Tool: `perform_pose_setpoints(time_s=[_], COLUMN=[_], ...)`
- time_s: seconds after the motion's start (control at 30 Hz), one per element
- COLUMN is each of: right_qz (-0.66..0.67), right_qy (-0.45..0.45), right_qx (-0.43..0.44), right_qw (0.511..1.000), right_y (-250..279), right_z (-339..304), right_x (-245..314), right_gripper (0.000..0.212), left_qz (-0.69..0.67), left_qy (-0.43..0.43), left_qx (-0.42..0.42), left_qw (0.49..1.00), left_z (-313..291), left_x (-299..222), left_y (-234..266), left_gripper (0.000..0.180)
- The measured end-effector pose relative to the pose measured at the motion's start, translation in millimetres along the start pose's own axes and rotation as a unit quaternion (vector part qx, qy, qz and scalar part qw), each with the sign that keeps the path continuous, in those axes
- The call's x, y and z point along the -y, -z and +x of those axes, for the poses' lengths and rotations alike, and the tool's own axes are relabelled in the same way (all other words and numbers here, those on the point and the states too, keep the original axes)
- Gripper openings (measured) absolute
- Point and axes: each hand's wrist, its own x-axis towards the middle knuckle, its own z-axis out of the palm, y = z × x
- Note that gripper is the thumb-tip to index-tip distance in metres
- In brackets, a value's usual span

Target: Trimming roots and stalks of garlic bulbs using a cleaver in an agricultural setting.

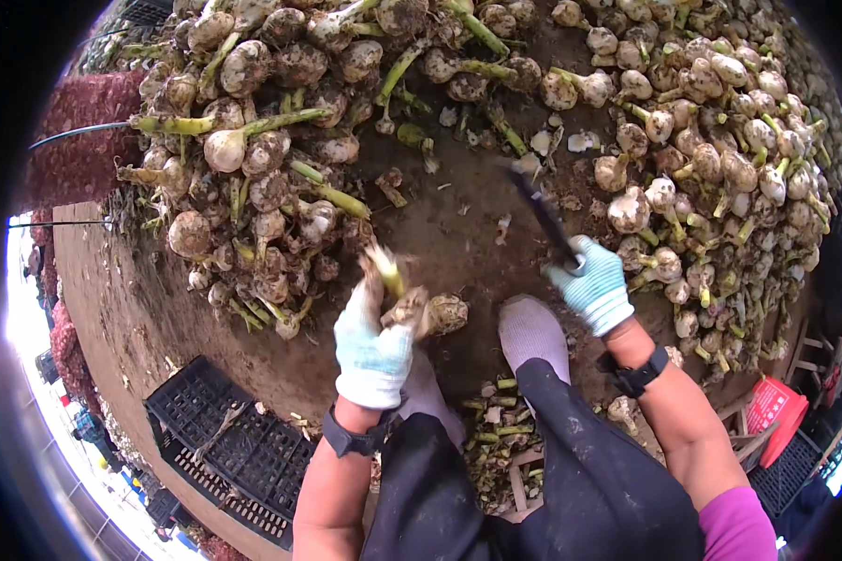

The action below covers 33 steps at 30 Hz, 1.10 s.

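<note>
Nearest the camera, across the lower middle of the frame, are the person's dark trousers [608, 477], the smooth cloth dotted with pale flecks, and at lower right a purple sleeve [739, 524]. Ribbed, pale mauve socks [533, 332] cover the feet. Between the legs lies a litter of chopped green and whitish stem pieces [513, 430].

Left of centre, the left hand [376, 341], in a knitted white and pale-blue glove, has its fingers curled around a garlic plant [390, 273] with a pale green stalk and papery, frayed skin, partly blurred. A roundish, soil-crusted bulb [447, 314] shows just right of that hand; whether it belongs to the held plant I cannot tell. Right of centre, the matching gloved right hand [591, 285] is closed around a slim, dark, knife-like tool [546, 217] pointing to the upper left, its tip blurred.

A heap of dirt-caked, stalked garlic [247, 67] fills the upper left; another heap of garlic bulbs [707, 162], paler and short-stemmed, spreads over the upper right. Brown, crumb-strewn ground [449, 210] runs between them. At far left is a dark red mesh sack [84, 140], at lower left a black plastic lattice crate [229, 435], at lower right a glossy red container [776, 411].
</note>
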Motion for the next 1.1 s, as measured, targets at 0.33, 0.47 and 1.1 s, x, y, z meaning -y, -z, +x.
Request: perform_pose_setpoints(time_s=[0.33,0.47,1.1], right_qz=[0.075,0.043,-0.104], right_qy=[-0.077,-0.027,0.39], right_qx=[0.039,0.053,0.046], right_qw=[0.994,0.997,0.914], right_y=[7.7,2.8,-14.1], right_z=[-11.0,-19.0,-49.1], right_x=[22.9,19.0,76.8], right_gripper=[0.03,0.028,0.016], left_qz=[0.528,0.511,-0.552], left_qy=[-0.137,-0.001,0.226], left_qx=[0.157,0.241,0.076], left_qw=[0.823,0.825,0.799], left_z=[-20.4,-2.3,-18.5], left_x=[47.6,57.8,53.1], left_y=[-74.0,-60.2,-21.8], left_gripper=[0.059,0.061,0.037])
